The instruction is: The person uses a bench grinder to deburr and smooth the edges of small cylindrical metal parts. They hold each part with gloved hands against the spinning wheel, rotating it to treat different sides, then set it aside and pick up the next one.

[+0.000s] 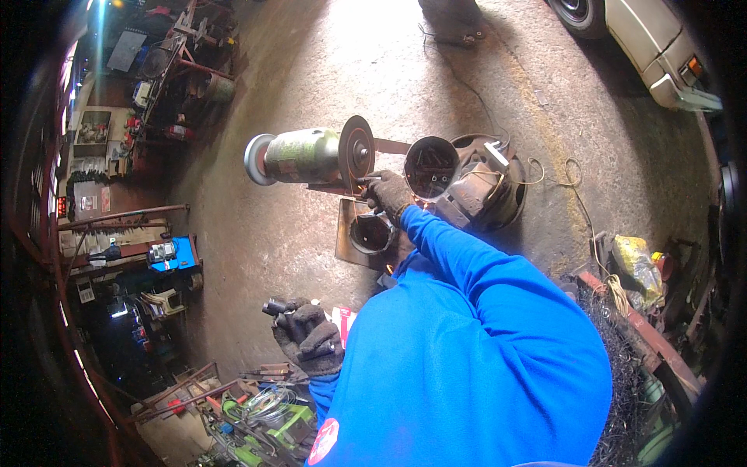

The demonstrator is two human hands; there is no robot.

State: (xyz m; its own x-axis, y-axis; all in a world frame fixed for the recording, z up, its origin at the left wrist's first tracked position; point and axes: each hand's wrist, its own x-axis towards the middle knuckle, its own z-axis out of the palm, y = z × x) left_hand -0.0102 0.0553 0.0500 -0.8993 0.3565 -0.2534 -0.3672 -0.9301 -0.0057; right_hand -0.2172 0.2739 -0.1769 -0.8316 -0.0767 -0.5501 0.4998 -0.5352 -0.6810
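A green bench grinder [303, 154] stands ahead of me, with a dark grinding disc [357, 152] on its right end and a pale wheel [257, 159] on its left. My right hand [387, 196], in a dark work glove, is closed around a small light metal piece [372, 180] at the disc's edge. An orange glow shows at the contact. Lower left, my gloved left hand [309, 341] is closed around a short black cylinder [277, 307]; its exact kind is unclear. An open round can [372, 233] sits below the disc.
Right of the grinder stand a dark round container [432, 167] and a rusty wheel-like base [510, 187]. A cable [580, 194] runs across the floor. A pale car [661, 50] is at upper right. Cluttered shelves [124, 233] line the left; scrap metal [654, 350] lies at right.
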